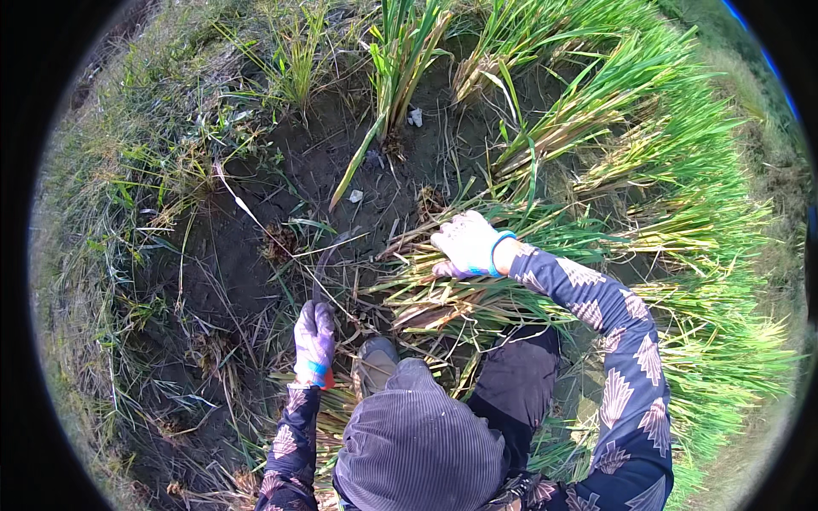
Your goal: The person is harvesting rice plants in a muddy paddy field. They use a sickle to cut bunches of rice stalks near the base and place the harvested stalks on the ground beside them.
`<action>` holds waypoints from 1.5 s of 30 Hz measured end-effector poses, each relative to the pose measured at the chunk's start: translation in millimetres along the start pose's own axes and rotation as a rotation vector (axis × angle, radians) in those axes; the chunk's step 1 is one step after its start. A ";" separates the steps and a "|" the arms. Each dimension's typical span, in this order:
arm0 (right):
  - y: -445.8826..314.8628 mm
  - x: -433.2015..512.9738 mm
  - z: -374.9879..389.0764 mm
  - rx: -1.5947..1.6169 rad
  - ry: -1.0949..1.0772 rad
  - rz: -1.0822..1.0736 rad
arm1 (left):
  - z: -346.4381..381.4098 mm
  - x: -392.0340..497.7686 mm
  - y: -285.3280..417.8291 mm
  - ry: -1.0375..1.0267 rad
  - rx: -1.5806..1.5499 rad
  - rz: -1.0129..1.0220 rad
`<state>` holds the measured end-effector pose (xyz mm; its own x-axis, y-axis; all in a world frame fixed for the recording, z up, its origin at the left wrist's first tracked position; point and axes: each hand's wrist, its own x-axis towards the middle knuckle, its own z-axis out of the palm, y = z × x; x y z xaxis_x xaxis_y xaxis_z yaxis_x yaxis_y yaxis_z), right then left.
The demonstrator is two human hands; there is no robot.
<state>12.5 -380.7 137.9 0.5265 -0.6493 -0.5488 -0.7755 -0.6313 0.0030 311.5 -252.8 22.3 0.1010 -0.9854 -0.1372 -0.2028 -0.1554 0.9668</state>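
Note:
A thin curved sickle blade point(321, 271) extends upward from my gloved left hand point(314, 340), whose fingers are wrapped around the handle and hide it. The blade lies over dark soil and is partly lost among dry stems. My gloved right hand point(468, 244) is on a bundle of rice stalks point(441, 303), palm down, with its fingers and thumb closed over the upper stalks. The bundle lies sideways, yellowish cut ends toward the left and green leaves toward the right. A gap of bare soil and straw separates the sickle from the bundle.
Standing rice clumps point(565, 134) curve along the top and right. One upright clump point(402, 70) stands at top centre. Cut stubble point(279, 243) dots the soil, and weeds point(128, 223) cover the left side. A shoe point(377, 364), a trouser knee point(521, 370) and a ribbed cap point(418, 441) show below.

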 end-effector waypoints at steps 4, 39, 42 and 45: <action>-16.6 58.3 -48.0 -0.211 0.446 -0.047 | 21.1 41.0 16.5 0.029 0.052 0.043; 50.3 121.8 -58.5 -0.597 0.664 0.080 | 127.2 270.7 61.8 -0.215 0.542 0.155; 65.7 147.3 -65.5 -0.812 0.535 0.189 | 132.5 276.1 59.3 -0.172 0.479 0.181; 82.5 162.9 -77.3 -0.506 0.484 0.257 | 128.9 270.1 67.6 -0.125 0.446 0.130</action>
<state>61.2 -571.4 113.3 0.5353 -0.8432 -0.0500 -0.7010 -0.4765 0.5306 199.5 -538.4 22.8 -0.0655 -0.9952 -0.0723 -0.6065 -0.0179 0.7948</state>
